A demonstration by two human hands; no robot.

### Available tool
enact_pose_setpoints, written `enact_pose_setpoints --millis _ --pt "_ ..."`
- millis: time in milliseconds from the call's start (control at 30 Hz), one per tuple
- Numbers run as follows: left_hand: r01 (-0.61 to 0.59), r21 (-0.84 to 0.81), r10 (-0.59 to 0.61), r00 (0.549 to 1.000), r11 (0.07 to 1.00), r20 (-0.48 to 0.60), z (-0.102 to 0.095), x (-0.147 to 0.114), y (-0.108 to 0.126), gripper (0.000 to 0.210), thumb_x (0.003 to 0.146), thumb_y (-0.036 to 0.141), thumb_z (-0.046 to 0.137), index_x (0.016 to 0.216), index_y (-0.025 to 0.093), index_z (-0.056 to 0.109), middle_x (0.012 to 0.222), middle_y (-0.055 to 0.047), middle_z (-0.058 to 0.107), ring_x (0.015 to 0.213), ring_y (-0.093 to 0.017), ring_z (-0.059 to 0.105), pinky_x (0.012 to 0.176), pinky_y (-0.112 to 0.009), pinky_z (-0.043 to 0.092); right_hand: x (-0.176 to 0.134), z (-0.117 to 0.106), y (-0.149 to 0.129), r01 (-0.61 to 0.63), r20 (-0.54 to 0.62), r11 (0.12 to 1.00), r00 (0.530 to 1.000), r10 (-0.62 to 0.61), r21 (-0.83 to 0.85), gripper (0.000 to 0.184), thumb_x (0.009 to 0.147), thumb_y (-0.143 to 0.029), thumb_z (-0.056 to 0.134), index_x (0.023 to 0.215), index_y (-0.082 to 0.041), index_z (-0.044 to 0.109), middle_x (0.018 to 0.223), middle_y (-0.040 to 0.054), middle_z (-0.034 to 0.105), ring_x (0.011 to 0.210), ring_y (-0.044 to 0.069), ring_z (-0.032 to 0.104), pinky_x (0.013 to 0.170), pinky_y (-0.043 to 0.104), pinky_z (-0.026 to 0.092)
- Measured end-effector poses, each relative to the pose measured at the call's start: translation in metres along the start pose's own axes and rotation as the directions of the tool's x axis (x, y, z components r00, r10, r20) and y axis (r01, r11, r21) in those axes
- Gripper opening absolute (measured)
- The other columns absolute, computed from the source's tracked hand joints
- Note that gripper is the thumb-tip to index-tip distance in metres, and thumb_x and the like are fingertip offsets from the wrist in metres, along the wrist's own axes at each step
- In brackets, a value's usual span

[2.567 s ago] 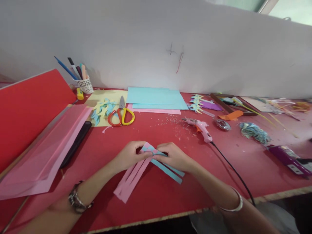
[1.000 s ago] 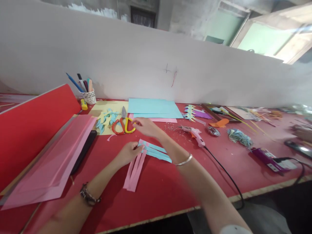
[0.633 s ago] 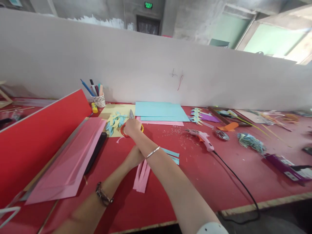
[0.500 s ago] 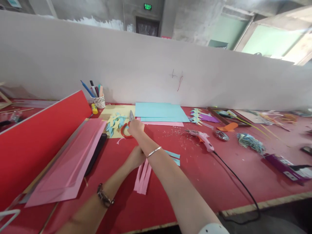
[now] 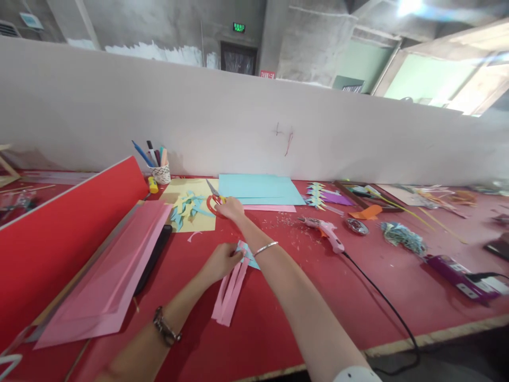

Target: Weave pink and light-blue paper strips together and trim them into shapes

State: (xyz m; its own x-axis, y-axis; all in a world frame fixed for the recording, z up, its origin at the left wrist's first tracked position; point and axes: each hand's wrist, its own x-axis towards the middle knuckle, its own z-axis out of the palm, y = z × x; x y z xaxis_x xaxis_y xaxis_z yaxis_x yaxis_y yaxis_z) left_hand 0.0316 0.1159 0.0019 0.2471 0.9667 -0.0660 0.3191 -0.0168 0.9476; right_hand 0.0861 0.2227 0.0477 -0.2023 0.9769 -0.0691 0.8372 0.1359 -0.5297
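Observation:
At the centre of the red table, my left hand (image 5: 225, 259) is closed on paper strips, pinching them where pink and light blue ones cross. The pink strips (image 5: 231, 298) hang toward me in a split bundle. A light blue strip (image 5: 253, 261) runs out to the right, partly behind my right forearm. Farther forward, my right hand (image 5: 231, 209) is wrapped round the red-orange handles of a pair of scissors (image 5: 212, 190). The blades point away and to the left, over the edge of a yellow sheet (image 5: 207, 223). My right fingers are partly hidden.
Curled yellow and blue paper cuttings (image 5: 186, 209) lie left of the scissors. Light blue sheets (image 5: 258, 187) rest by the partition. A pink glue gun (image 5: 326, 231) with a trailing black cord lies to the right. Pink sheets (image 5: 107, 270) and a red board (image 5: 75, 239) stand left.
The scissors have swung so their tips point more to the left, with my right hand shifting slightly right. The crossed strips at my left fingers now show more, the blue one shifted left.

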Motion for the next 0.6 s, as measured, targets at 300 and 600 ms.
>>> enact_pose_setpoints --millis 300,600 --pt "0.205 -0.426 -0.213 0.977 0.881 0.029 -0.015 -0.003 0.008 0.030 0.055 0.042 0.067 0.060 0.015 0.056 0.052 0.000 0.059 0.050 -0.013 0.054 0.050 -0.024 0.040 -0.063 -0.090 0.013 0.284 -0.171 0.820 0.958 -0.228 0.497 0.022 0.082 -0.041 0.040 0.078 -0.020 0.043 0.073 -0.0022 0.049 0.060 0.006 0.049 0.054 0.018 0.044" --pt "0.190 -0.718 -0.317 0.947 0.670 -0.044 -0.009 -0.002 0.012 0.009 0.068 0.018 0.064 0.062 0.014 0.059 0.049 0.000 0.062 0.045 -0.009 0.058 0.049 -0.017 0.047 -0.136 -0.085 0.079 0.247 -0.122 0.867 0.969 -0.215 0.433 0.030 0.071 -0.041 0.054 0.063 -0.020 0.033 0.055 -0.0075 0.031 0.048 0.006 0.029 0.045 0.020 0.027"
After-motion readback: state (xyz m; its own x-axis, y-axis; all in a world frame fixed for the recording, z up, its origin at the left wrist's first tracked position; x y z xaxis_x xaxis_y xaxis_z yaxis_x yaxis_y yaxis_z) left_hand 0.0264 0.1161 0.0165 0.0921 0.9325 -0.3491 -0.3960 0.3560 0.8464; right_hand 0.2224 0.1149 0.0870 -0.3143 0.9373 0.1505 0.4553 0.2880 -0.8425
